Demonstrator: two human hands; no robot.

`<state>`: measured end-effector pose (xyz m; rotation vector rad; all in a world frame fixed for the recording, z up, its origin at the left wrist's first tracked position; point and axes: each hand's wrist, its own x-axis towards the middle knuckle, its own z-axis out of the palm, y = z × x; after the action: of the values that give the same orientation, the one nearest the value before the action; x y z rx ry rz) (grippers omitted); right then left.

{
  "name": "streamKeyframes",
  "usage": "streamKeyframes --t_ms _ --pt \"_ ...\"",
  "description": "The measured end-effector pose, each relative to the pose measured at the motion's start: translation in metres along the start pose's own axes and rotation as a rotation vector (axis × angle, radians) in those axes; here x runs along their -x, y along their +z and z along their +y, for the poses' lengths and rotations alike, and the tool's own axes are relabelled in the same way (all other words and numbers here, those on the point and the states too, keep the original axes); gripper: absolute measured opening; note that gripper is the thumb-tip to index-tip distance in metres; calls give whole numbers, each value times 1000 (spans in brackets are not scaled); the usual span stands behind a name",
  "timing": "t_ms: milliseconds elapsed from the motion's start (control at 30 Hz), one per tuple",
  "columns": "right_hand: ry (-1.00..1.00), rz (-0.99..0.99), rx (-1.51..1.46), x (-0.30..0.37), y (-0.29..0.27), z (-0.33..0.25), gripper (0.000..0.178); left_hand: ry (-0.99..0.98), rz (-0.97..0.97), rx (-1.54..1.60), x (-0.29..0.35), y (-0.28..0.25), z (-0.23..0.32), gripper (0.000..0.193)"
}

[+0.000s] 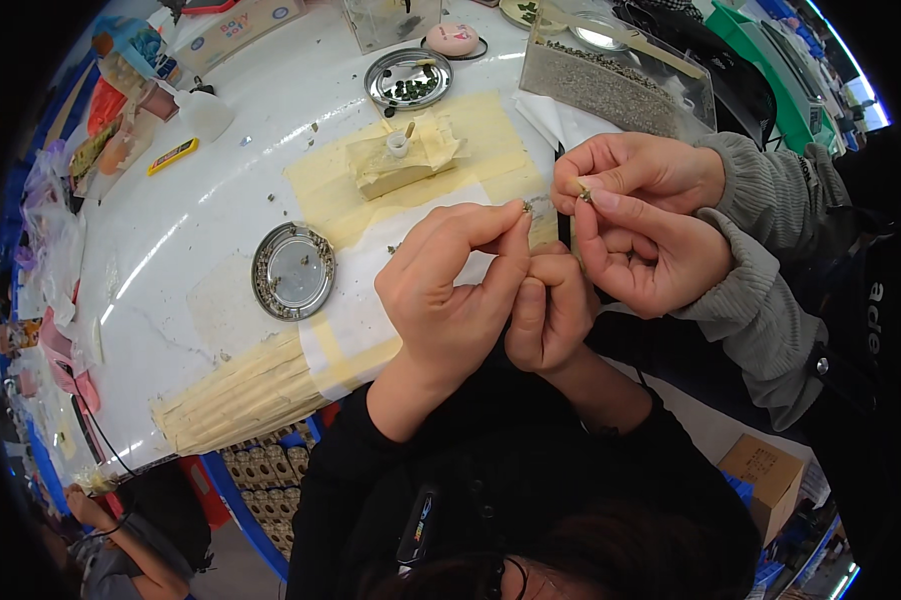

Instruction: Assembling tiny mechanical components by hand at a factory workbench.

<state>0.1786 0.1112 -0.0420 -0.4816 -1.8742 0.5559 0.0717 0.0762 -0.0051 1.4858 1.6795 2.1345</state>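
My left hand (441, 285) is raised over the front of the table, thumb and forefinger pinching a tiny dark metal part (527, 207) at their tips. Close beside it, my right hand (551, 312) is closed, its fingers curled; whatever they may hold is hidden. To the left lies a round metal dish (294, 271) with small metal parts in it. White paper (346, 325) is under my left hand, and a few similar bits lie on it. Behind my hands stands a block wrapped in yellowish tape (406, 165), with a small white cup (398, 145) on top.
At the right, a co-worker's two hands (651, 215) in grey sleeves hold another tiny part, close to mine. Farther back are a dish of dark green pieces (408, 78), a clear bin of small grey parts (611, 90) and a pink oval object (453, 39). A yellow packet (174, 157) lies left.
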Motion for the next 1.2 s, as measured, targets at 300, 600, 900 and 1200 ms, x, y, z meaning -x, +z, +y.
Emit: streamKeyframes --t_ms 300,600,900,1200 --pt "-49 20 -66 -4 1 1 9 10 -6 -11 0 -1 0 16" --pt "-66 56 -113 -8 1 -3 10 -2 -15 6 0 -1 3 16" --pt "-59 0 -154 -9 -1 -6 10 -91 -25 72 4 -11 5 15" --pt "-27 2 -190 -25 1 -20 12 -685 -56 783 9 -49 16 13"
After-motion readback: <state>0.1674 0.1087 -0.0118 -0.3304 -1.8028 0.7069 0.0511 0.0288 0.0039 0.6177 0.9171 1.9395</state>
